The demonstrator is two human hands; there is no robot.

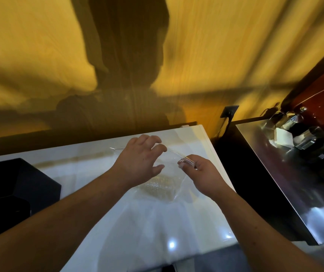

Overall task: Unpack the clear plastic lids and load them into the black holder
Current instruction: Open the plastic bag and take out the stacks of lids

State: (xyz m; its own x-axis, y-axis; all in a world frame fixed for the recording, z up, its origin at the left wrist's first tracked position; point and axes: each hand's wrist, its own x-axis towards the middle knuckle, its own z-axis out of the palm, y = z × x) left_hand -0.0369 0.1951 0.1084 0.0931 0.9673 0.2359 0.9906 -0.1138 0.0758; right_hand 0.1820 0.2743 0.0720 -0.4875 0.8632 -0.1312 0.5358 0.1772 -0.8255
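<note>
Pinching the clear wrapper mid-frame is the right hand. Beside it the left hand hovers, fingers spread, gripping nothing. Black holder sits far left.

White countertop; black holder, bagged lids

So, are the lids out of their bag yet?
No, inside: the lids lie within the clear bag, whose edge the right hand pinches.

Looks like a café drinks bar: steel counter on the right carrying metal jugs, white worktop beside it.
</note>
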